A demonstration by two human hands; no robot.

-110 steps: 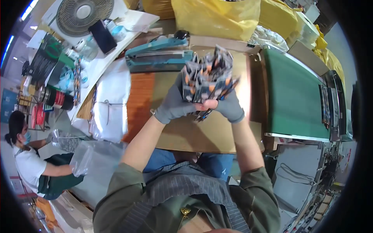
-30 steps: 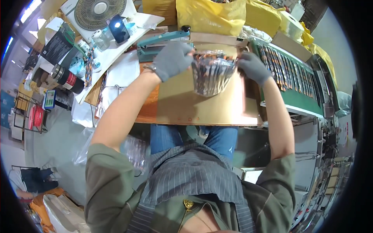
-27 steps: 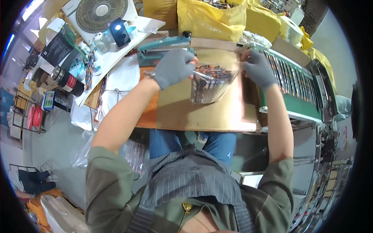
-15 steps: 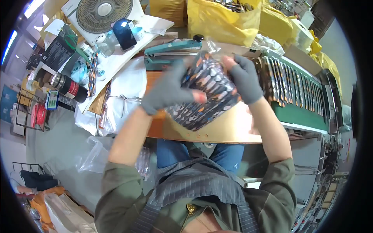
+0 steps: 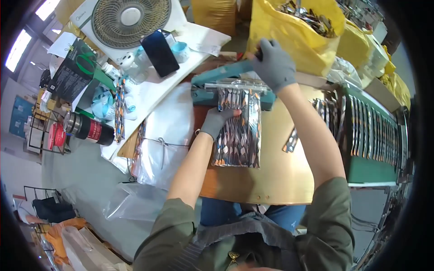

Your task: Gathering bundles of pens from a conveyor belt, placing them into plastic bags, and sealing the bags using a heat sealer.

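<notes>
A clear plastic bag of slim, dark patterned sticks [image 5: 237, 142] lies upright in front of me, its mouth end laid across a teal hand sealer [image 5: 228, 71]. My left hand [image 5: 219, 122], in a grey fingerless glove, grips the bag's left side, thumb across its top face. At the far end of the sealer's raised lever, my right hand [image 5: 275, 67], gloved alike, is closed around the black knob, which is mostly covered by the fingers.
Rows of patterned sticks [image 5: 373, 128] stand on a green conveyor at right, with loose ones [image 5: 290, 141] beside it. Clear bags [image 5: 165, 135] lie left of the board [image 5: 285, 171]. A white table [image 5: 199, 34] holds a fan [image 5: 131, 18], phone [image 5: 160, 53] and flask [image 5: 89, 128]. A yellow sack [image 5: 294, 38] stands behind.
The bag has been turned upright and set with its end in the sealer. My right hand has left the bag and taken the knob of the lever, now raised. The view has shifted.
</notes>
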